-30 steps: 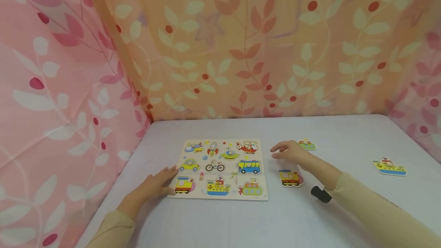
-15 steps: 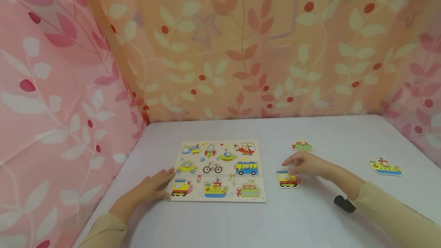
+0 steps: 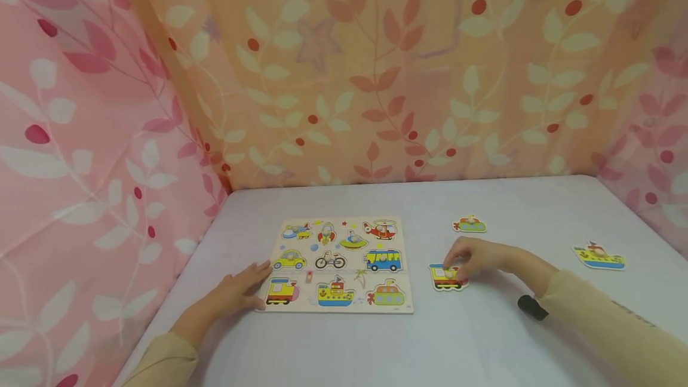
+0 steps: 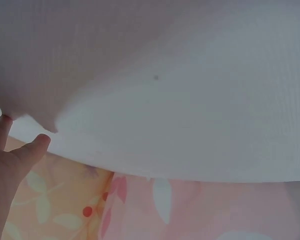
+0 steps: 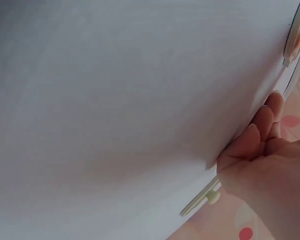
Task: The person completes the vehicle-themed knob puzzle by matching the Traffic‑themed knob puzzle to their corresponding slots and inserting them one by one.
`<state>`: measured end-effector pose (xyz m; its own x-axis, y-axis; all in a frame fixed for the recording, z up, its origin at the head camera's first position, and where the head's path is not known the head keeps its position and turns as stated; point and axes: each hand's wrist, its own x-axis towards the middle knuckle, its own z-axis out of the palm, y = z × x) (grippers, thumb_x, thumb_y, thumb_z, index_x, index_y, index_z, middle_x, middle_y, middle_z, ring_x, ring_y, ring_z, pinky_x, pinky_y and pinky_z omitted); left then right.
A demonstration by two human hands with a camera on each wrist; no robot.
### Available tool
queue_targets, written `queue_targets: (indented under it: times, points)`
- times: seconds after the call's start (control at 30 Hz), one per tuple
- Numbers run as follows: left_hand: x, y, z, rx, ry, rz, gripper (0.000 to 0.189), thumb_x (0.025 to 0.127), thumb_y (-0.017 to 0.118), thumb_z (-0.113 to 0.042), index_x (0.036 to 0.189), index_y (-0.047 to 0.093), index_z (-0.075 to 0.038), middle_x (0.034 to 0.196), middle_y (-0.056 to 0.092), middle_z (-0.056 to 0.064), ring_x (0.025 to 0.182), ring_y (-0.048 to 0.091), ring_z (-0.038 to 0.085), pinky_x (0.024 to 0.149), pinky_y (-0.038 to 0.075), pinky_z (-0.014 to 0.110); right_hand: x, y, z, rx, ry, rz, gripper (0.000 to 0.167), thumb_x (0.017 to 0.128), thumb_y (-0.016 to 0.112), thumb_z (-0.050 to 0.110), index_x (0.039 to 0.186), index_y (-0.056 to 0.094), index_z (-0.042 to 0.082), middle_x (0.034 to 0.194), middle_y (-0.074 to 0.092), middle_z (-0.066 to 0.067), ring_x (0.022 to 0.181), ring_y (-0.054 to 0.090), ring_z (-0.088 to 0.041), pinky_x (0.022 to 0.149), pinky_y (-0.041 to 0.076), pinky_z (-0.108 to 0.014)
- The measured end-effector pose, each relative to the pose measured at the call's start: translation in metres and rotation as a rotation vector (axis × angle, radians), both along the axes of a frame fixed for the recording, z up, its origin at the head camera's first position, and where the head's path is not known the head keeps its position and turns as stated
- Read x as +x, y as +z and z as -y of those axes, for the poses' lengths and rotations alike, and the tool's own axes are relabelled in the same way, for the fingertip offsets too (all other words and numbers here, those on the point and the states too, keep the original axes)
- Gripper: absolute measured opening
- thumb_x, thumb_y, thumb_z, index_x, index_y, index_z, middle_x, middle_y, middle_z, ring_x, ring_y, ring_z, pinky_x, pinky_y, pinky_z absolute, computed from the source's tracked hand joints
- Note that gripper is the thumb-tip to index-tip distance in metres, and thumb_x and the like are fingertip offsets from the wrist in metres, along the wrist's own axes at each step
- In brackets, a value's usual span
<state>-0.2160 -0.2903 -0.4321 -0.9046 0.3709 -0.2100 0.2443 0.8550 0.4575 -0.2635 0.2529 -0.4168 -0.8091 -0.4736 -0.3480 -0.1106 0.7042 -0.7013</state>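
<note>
A wooden knob puzzle board (image 3: 333, 309) with printed vehicles lies flat on the table. My left hand (image 3: 242, 285) rests at its left edge, fingers spread; in the left wrist view the left hand (image 4: 15, 160) shows at the lower left. My right hand (image 3: 478, 255) reaches over a train puzzle piece (image 3: 441, 282), thumb and forefinger either side of its knob, which shows between them. The piece lies flat. In the right wrist view the right hand (image 5: 270, 155) has several fingers curled, beside the edge of the train piece (image 5: 295, 37).
A submarine piece (image 3: 470, 224) lies behind the right hand, and a ship piece (image 3: 598, 255) farther right. A knobbed piece (image 5: 200, 197) appears edge-on in the right wrist view. Floral curtains (image 3: 344, 76) hang around the white table (image 3: 344, 351). A black object (image 3: 532, 307) sits at the right sleeve.
My right hand has come back from near the submarine piece and lowered over the train piece's knob. The left hand stays at the board's edge. The head view has shifted slightly.
</note>
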Motion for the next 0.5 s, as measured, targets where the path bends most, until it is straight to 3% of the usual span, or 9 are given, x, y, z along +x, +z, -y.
queue_targets:
  times: [0.5]
  points:
    - [0.001, -0.001, 0.001, 0.026, -0.007, -0.011, 0.085, 0.076, 0.079, -0.034, 0.146, 0.042, -0.005, 0.155, 0.031, 0.015, 0.142, 0.018, 0.046, 0.103, 0.008, 0.076, 0.003, 0.000, 0.013, 0.042, -0.049, -0.018, 0.018, 0.074, 0.083, 0.010, 0.089, 0.075, 0.015, 0.108, 0.051, -0.006, 0.104, 0.042, -0.028, 0.093, 0.036, -0.053]
